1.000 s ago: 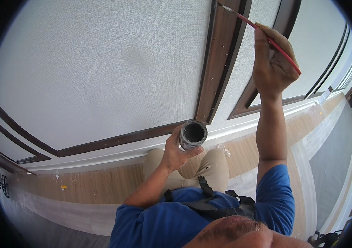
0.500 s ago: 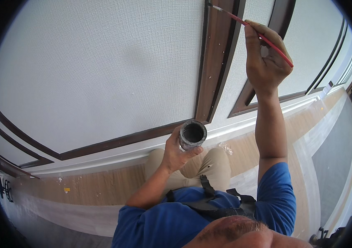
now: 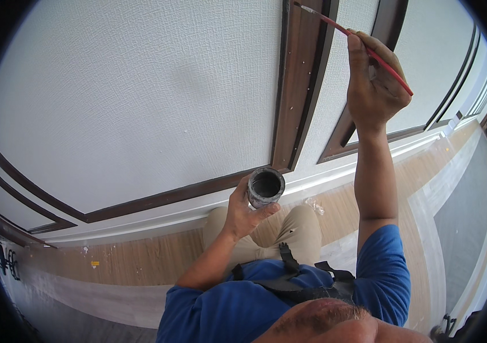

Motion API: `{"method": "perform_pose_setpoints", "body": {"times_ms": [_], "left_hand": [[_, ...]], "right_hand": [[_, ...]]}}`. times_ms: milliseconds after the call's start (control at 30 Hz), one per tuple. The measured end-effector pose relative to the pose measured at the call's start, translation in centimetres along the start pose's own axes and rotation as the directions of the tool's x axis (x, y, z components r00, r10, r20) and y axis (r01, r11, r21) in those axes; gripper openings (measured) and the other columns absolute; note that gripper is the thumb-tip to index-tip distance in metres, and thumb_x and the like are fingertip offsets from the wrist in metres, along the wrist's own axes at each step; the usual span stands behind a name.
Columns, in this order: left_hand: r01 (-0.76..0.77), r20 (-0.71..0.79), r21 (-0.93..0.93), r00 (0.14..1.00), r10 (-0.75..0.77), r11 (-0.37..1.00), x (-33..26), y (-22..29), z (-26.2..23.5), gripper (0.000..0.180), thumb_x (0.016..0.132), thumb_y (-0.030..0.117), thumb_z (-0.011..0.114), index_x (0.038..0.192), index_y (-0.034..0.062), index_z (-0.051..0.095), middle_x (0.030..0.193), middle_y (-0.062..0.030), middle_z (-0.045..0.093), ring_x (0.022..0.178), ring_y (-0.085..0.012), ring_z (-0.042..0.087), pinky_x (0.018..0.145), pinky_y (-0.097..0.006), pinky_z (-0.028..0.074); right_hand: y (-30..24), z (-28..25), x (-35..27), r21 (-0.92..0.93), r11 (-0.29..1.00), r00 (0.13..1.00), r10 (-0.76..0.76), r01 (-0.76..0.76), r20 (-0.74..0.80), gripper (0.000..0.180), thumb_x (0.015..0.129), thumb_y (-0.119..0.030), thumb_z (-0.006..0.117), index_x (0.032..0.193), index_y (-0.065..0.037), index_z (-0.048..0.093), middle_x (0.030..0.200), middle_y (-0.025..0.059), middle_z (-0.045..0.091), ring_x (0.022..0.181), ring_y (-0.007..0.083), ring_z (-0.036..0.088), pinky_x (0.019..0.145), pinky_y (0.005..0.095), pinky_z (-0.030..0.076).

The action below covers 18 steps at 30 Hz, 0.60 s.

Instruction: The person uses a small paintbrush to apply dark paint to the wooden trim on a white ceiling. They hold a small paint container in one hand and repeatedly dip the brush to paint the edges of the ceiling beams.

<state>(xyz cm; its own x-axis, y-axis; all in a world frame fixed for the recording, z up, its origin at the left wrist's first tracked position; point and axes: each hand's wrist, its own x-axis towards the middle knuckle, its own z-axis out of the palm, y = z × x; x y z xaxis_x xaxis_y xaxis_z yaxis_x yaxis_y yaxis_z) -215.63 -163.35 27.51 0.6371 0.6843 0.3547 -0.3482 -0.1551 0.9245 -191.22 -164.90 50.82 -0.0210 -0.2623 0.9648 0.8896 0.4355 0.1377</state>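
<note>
1. Head view, right hand: the right hand [image 3: 376,86] is raised high against the wall and is closed in a pinch around a thin red-handled brush [image 3: 353,38]. The handle's long axis runs on a slant from lower right, past the knuckles, to upper left.
2. Head view, brush tip: the bristle end lies up and to the left of the hand, on or just at the dark brown vertical trim strip [image 3: 297,86], near that strip's upper end. Contact itself cannot be told for certain.
3. Head view, left hand: the left hand [image 3: 243,211] is held lower, near the middle of the picture, with its fingers wrapped around a small round paint-stained pot [image 3: 265,187], mouth upward and dark inside.
4. Head view, relation: the pot lies well below and to the left of the brush tip; the right hand is by far the nearer to the trim.
5. Head view, surroundings: white textured wall panels [image 3: 140,97] are framed by the trim, with wood-look flooring [image 3: 140,260] below.
</note>
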Motion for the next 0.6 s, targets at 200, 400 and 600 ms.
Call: {"method": "perform_pose_setpoints", "body": {"times_ms": [200, 400, 600], "left_hand": [[0.012, 0.0, -0.009, 1.0, -0.012, 1.0, 0.0, -0.4, -0.1, 0.08, 0.075, 0.029, 0.09, 0.138, 0.0009, 0.048, 0.125, -0.0086, 0.061, 0.116, -0.0187, 0.059, 0.103, -0.035, 0.047], [0.05, -0.012, -0.064, 0.999, -0.051, 0.997, -0.2, -0.5, -0.1, 0.082, 0.074, 0.024, 0.092, 0.138, 0.0005, 0.047, 0.126, -0.0076, 0.06, 0.116, -0.0177, 0.059, 0.103, -0.034, 0.047], [0.043, -0.006, -0.055, 0.999, -0.044, 0.998, 0.0, -0.7, -0.7, 0.082, 0.073, 0.022, 0.092, 0.138, 0.0004, 0.046, 0.125, -0.0075, 0.06, 0.115, -0.0165, 0.059, 0.102, -0.033, 0.048]], "right_hand": [[0.0, -0.1, -0.5, -0.012, 0.999, 0.999, 0.033, -0.032, 0.021, 0.011, 0.087, -0.007, 0.078, 0.096, -0.001, 0.075, 0.086, 0.0082, 0.076, 0.074, 0.0108, 0.071, 0.059, 0.02, 0.053], [0.5, -0.1, 0.0, 0.029, 1.0, 1.0, -0.006, 0.006, -0.016, 0.011, 0.087, -0.009, 0.079, 0.094, -0.001, 0.075, 0.083, 0.007, 0.075, 0.068, 0.0085, 0.068, 0.056, 0.0196, 0.052], [0.0, -1.6, 0.9, 0.052, 0.984, 0.979, 0.162, -0.169, 0.122, 0.021, 0.096, -0.008, 0.068, 0.114, 0.002, 0.067, 0.098, 0.012, 0.075, 0.087, 0.0168, 0.073, 0.071, 0.0232, 0.058]]}}
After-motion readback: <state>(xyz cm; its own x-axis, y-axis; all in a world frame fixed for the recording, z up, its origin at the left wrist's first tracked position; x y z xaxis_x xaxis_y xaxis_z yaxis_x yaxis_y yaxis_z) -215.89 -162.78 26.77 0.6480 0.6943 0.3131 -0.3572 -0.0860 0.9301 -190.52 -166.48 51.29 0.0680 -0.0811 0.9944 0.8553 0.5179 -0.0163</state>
